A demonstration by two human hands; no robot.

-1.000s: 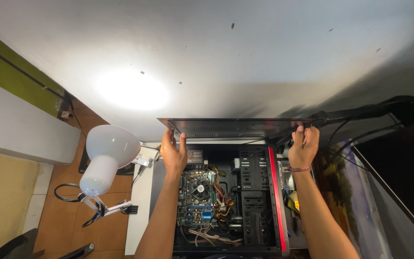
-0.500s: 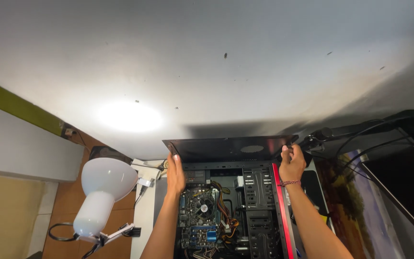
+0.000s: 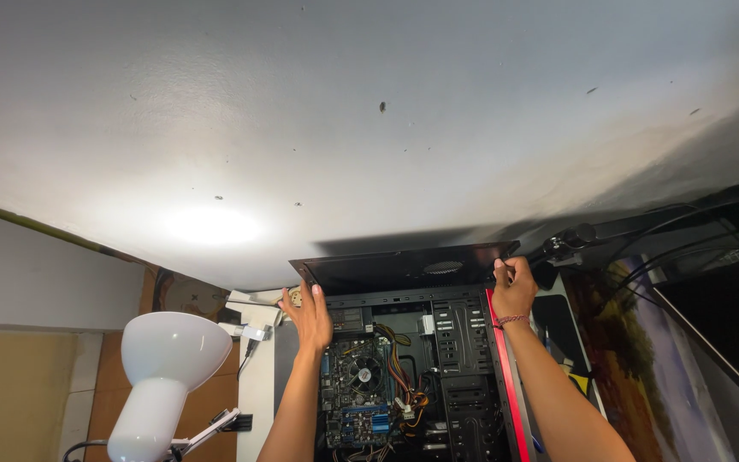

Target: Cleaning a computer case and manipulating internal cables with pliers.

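Gripping the black side panel [image 3: 404,267] at its two ends, the left hand [image 3: 310,316] and right hand [image 3: 513,291] are holding it tilted above the open computer case [image 3: 464,359], beside a white lamp [image 3: 168,368].

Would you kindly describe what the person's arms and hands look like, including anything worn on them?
Both forearms are bare, with no sleeves in view and no gloves. The right hand has a thin reddish beaded bracelet round its wrist. The left hand wears nothing visible: no ring, watch or band shows on it.
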